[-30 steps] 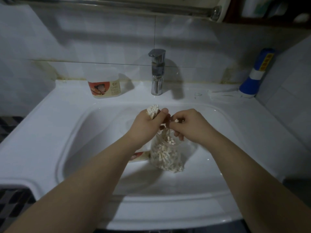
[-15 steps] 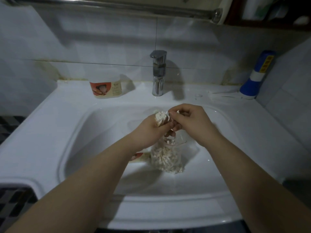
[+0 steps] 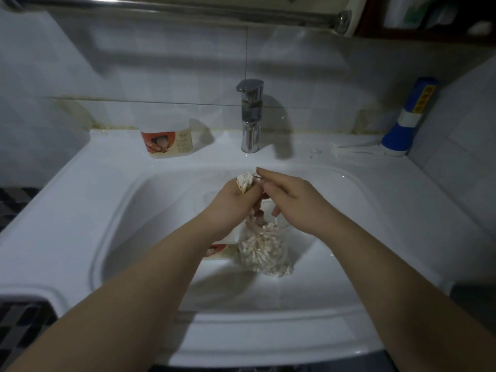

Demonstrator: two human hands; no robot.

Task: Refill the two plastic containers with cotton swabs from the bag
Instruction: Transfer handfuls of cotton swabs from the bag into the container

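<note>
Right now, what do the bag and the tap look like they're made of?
The bag looks like thin clear plastic film: the swabs show through it and it crumples. The tap looks like polished, chrome-like metal: bright reflections run along its body.

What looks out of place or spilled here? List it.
One labelled plastic container lies inside the white sink basin, half hidden under the left forearm, while its twin stands on the ledge. The clear bag of cotton swabs hangs over the basin too. No loose swabs show.

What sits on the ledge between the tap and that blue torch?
Head view: between tap and blue torch, only bare white ledge with some white strands, unclear what.
</note>
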